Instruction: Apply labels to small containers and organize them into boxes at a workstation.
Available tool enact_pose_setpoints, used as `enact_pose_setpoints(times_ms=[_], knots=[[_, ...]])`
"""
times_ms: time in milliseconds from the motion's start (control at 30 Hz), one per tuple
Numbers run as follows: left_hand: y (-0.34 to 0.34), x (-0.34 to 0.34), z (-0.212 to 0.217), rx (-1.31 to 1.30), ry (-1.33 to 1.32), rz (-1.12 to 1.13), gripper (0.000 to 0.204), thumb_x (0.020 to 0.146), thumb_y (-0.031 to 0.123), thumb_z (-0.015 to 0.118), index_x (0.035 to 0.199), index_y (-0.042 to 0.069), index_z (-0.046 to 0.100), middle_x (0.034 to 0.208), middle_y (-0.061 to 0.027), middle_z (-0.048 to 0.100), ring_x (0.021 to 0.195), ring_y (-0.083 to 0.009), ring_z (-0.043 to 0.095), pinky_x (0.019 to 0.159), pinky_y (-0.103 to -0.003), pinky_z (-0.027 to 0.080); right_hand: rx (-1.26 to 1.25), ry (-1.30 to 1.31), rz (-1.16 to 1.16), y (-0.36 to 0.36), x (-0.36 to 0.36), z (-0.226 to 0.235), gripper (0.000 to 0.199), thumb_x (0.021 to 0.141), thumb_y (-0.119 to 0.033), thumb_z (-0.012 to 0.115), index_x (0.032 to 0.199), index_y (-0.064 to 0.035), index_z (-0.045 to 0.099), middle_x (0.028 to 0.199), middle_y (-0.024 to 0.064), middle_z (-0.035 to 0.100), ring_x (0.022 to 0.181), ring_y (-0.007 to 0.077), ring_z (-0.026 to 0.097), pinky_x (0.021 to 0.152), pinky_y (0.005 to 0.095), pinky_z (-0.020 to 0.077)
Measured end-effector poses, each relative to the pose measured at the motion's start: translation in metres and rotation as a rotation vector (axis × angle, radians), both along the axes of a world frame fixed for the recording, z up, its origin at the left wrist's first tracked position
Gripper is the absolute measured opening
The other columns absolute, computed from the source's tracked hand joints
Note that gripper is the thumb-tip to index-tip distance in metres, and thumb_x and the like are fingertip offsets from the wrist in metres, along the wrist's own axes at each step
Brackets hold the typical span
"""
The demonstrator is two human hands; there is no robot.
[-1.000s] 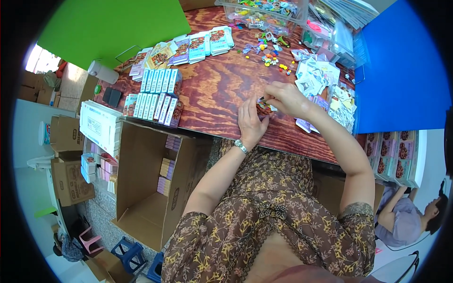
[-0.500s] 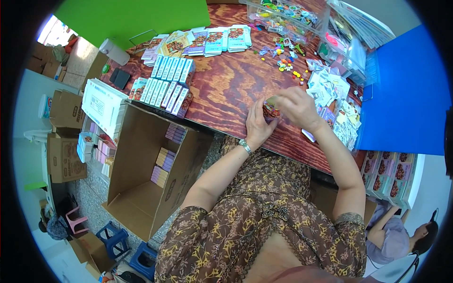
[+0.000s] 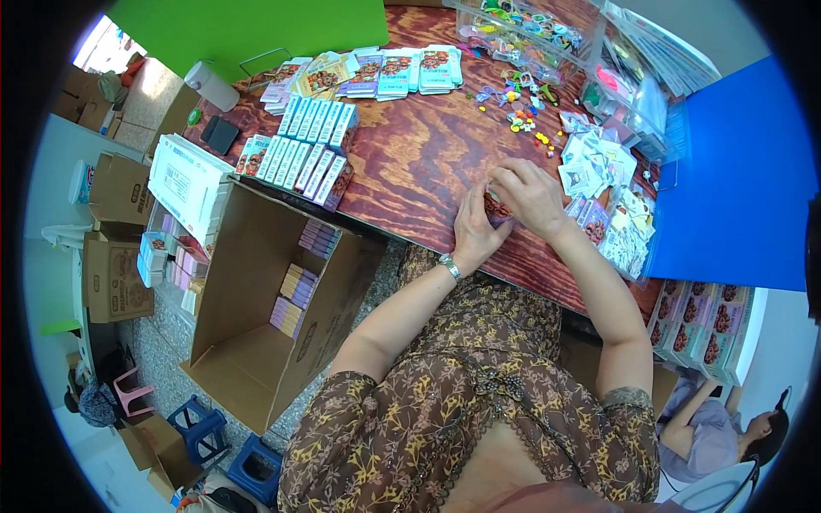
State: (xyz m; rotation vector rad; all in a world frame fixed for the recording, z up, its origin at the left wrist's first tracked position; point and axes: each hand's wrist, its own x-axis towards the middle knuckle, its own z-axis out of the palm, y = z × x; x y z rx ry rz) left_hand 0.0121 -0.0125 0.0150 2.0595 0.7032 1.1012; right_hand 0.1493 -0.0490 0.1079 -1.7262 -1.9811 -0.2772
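Note:
Over the front part of the wooden table, my left hand (image 3: 475, 234) is wrapped round a small printed carton (image 3: 495, 208), its thumb along the near side. My right hand (image 3: 532, 198) is closed over the carton's upper end with bent fingers. The fingers cover most of the carton, so its top flap is hidden. Right of my right hand lie a few flat purple cartons (image 3: 590, 215) and a heap of small white packets (image 3: 629, 235). Small colourful plastic trinkets (image 3: 526, 120) are scattered beyond my hands.
Two rows of filled cartons (image 3: 299, 154) stand on the table's left part, with stacks of flat cartons (image 3: 432, 70) behind. Clear bins (image 3: 526, 38) hold trinkets at the back right. An open cardboard box (image 3: 248, 333) is below left. A co-worker (image 3: 705, 432) sits at lower right.
My right hand has come down onto the carton's upper end and its fingers have closed in. My left hand keeps its hold. The whole view has shifted slightly.

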Motion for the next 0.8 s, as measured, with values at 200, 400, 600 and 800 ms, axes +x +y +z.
enact_pose_setpoints(times_ms=[200, 400, 600, 800], knots=[[0.000, -0.001, 0.006, -0.144, 0.008, 0.018, 0.081, 0.072, 0.015, 0.083, 0.139, -0.001, 0.039, 0.121, -0.0253, 0.056, 0.111, -0.0438, 0.056, 0.095, -0.049, 0.047, 0.000, 0.192, -0.046, -0.001, 0.011, 0.006, 0.028, 0.083, -0.010, 0.074, 0.110, -0.0104, 0.069, 0.105, 0.0061, 0.067, 0.094, 0.0274, 0.069, 0.076, 0.0376, 0.0573], [-0.001, 0.003, 0.012, -0.127, -0.018, 0.034, 0.084, 0.071, 0.023, 0.088, 0.139, 0.001, 0.042, 0.117, -0.0230, 0.060, 0.108, -0.0404, 0.061, 0.090, -0.047, 0.051, 0.025, 0.021, 0.043, 0.004, 0.016, 0.002, 0.020, 0.080, -0.012, 0.072, 0.100, -0.0122, 0.070, 0.094, 0.0049, 0.065, 0.086, 0.0236, 0.066, 0.072, 0.0350, 0.0547], [-0.005, 0.003, 0.016, -0.148, -0.017, 0.048, 0.087, 0.071, 0.022, 0.087, 0.141, -0.001, 0.040, 0.121, -0.0239, 0.059, 0.111, -0.0414, 0.060, 0.093, -0.047, 0.051, 0.183, -0.089, -0.005, 0.011, 0.009, 0.002, 0.015, 0.080, -0.014, 0.072, 0.095, -0.0132, 0.068, 0.087, 0.0013, 0.061, 0.085, 0.0213, 0.064, 0.068, 0.0359, 0.0527], [-0.003, 0.001, 0.012, -0.027, 0.073, 0.036, 0.090, 0.070, 0.022, 0.087, 0.141, -0.006, 0.038, 0.127, -0.0260, 0.057, 0.116, -0.0423, 0.058, 0.098, -0.048, 0.048, 0.061, -0.042, -0.147, 0.012, 0.001, -0.003, 0.011, 0.087, -0.020, 0.071, 0.096, -0.0136, 0.070, 0.091, 0.0022, 0.064, 0.085, 0.0234, 0.066, 0.072, 0.0366, 0.0533]])
